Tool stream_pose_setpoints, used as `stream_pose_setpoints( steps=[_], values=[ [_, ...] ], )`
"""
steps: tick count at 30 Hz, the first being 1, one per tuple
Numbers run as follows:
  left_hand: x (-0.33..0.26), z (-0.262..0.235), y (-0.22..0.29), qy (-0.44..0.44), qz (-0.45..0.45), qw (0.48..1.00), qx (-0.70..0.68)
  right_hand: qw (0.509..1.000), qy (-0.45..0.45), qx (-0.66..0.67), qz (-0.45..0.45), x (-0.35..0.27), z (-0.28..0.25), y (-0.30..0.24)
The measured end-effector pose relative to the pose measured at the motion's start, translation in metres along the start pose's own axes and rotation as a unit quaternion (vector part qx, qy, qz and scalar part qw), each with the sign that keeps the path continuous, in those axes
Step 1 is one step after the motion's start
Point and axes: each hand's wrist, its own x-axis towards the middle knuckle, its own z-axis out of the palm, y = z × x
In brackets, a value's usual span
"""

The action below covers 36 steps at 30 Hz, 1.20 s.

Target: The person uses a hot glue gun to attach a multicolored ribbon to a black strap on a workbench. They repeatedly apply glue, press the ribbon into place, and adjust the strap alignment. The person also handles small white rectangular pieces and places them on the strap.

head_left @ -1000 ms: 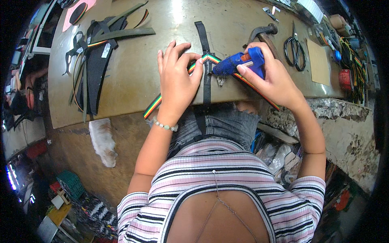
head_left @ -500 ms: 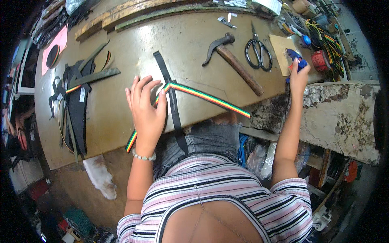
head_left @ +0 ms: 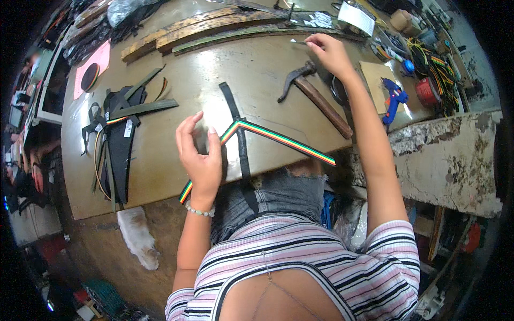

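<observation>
My left hand (head_left: 199,155) rests palm side-on over the striped green, yellow and red ribbon (head_left: 286,143), its fingers apart and curved. The ribbon bends to a peak where it crosses a black strap (head_left: 243,152), which hangs over the table edge onto my lap. My right hand (head_left: 329,56) reaches to the far side, thumb and fingertips pinched at a small dark-and-white strip (head_left: 298,41). Under my right forearm lie black-handled scissors (head_left: 338,91), mostly hidden. A hammer (head_left: 321,104) with a wooden handle lies left of that forearm.
A blue glue gun (head_left: 395,99) lies at the right by a cardboard piece (head_left: 373,80). Black cut pieces and straps (head_left: 120,144) are piled at the left, near a ribbon roll (head_left: 90,77) on pink paper. Wooden bars (head_left: 203,27) line the back. A white-and-tan cat (head_left: 138,235) is on the floor.
My right hand has let go of the glue gun at the right and moved to the far middle, onto the small strip. My left hand stays by the ribbon; the view has shifted slightly.
</observation>
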Motion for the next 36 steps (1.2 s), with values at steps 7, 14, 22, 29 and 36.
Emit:
stream_pose_setpoints(
  steps=[7,14,22,29,36],
  values=[
    [0.000,-0.006,0.013,-0.028,0.169,0.985,0.027,0.836,-0.193,0.474,0.199,-0.100,0.005,-0.175],
    [0.002,-0.028,0.016,-0.197,-0.139,0.908,-0.342,0.762,-0.149,0.603,0.182,-0.139,0.038,-0.206],
    [-0.004,-0.018,0.007,-0.272,-0.252,0.797,-0.476,0.705,-0.081,0.691,0.137,-0.146,0.070,-0.208],
    [-0.010,-0.012,0.003,-0.274,-0.237,0.816,-0.450,0.679,-0.011,0.704,0.205,-0.150,0.077,-0.212],
    [-0.015,-0.008,0.001,-0.230,-0.147,0.887,-0.373,0.657,-0.283,0.626,0.311,-0.139,0.044,-0.186]
  ],
)
